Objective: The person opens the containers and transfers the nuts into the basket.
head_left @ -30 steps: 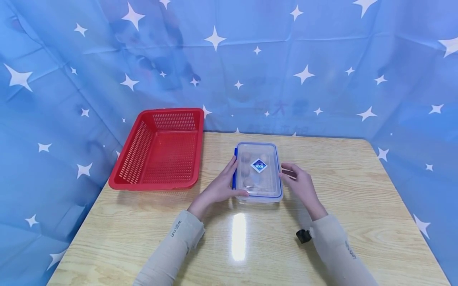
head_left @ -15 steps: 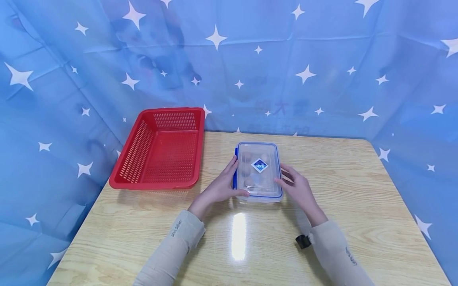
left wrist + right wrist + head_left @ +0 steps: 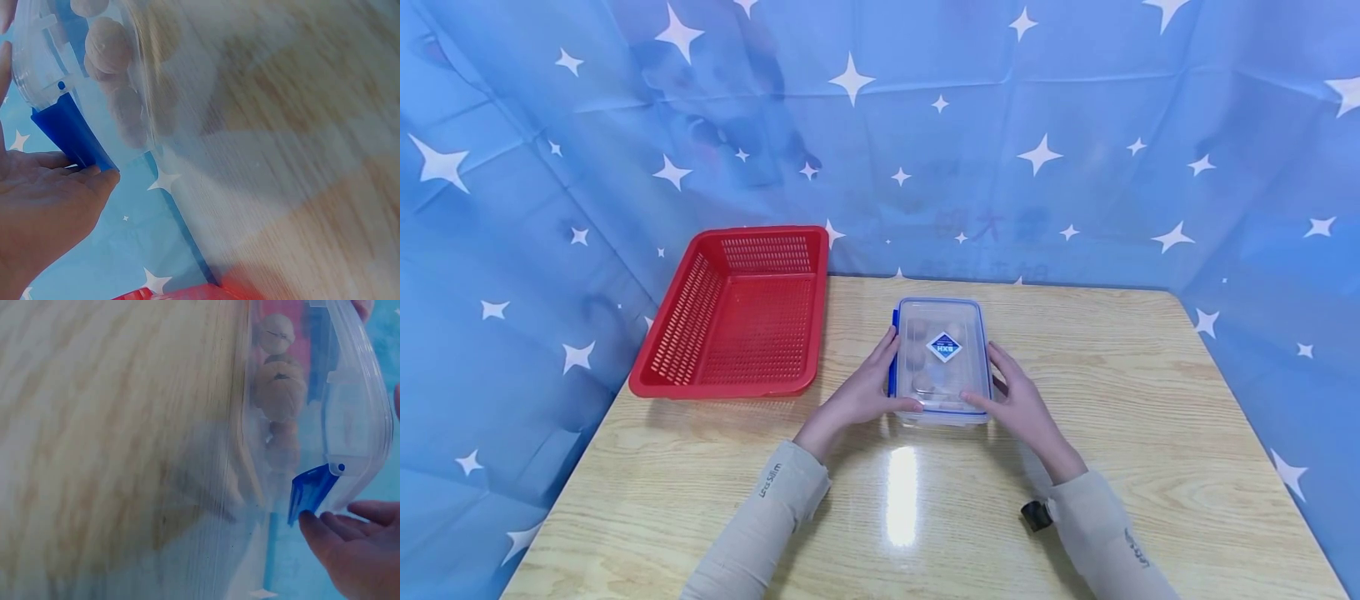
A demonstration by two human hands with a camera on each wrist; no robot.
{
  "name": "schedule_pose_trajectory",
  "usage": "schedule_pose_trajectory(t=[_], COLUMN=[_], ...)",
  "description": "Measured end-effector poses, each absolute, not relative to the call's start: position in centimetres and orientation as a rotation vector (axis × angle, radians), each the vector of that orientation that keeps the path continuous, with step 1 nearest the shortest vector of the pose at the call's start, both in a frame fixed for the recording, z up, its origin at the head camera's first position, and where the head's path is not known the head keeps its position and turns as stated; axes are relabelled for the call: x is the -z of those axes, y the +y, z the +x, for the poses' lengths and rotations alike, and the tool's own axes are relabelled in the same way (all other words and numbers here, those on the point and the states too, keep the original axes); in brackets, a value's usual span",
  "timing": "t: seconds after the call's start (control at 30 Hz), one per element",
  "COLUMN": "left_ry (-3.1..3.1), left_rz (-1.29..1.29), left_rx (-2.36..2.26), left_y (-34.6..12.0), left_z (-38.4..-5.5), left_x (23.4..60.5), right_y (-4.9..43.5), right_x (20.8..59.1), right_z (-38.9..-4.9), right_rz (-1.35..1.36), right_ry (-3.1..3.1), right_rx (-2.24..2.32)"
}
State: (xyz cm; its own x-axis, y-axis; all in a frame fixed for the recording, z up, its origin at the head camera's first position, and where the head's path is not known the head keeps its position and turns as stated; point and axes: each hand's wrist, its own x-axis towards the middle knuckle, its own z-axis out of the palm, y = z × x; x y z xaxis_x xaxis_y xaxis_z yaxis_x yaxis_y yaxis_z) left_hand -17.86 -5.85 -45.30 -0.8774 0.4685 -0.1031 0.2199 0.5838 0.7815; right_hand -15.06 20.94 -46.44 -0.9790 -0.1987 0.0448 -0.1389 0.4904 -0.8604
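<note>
A clear plastic food container (image 3: 955,379) with a blue-edged lid and a diamond-shaped label sits on the table between both hands. My left hand (image 3: 859,396) holds its left side, thumb over the lid's near corner. In the left wrist view, the fingertips touch a blue latch (image 3: 75,131) that sticks out from the side. My right hand (image 3: 1024,408) grips the opposite side, thumb on the lid. Its fingers are at another outward-tilted blue latch (image 3: 310,490) in the right wrist view. Several round, tan, wrinkled pieces (image 3: 279,387) lie inside.
A red plastic basket (image 3: 760,333) with slotted walls stands to the left at the back of the wooden table (image 3: 1150,433). Behind the table hangs a blue curtain (image 3: 925,133) with white stars. A small black object (image 3: 1036,516) is at the right sleeve's cuff.
My right hand has moved in from beside the container; its thumb now lies over the lid and its fingers are at the side. My left hand and the container have stayed in place.
</note>
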Motion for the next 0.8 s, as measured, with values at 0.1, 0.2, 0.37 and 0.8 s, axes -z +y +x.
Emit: schedule_pose_trajectory(t=[0.1, 0.2, 0.37, 0.8], left_ry=[2.517, 2.517, 2.52, 2.461], left_rz=[0.573, 0.573, 0.565, 0.436], left_rx=[-1.188, -1.192, -1.192, -1.422], left_y=[-5.84, -5.82, -5.78, -5.65], left_z=[-17.9, -17.89, -17.81, -18.6], left_x=[45.38, 45.39, 45.3, 45.79], right_y=[20.88, 20.86, 20.91, 20.55], right_x=[46.44, 46.56, 46.8, 46.93], right_z=[-14.92, -14.9, -14.84, -14.57], right_rz=[-0.327, -0.344, -0.355, -0.327], right_ry=[2.669, 2.671, 2.661, 2.682], right_rx=[1.505, 1.488, 1.426, 1.303])
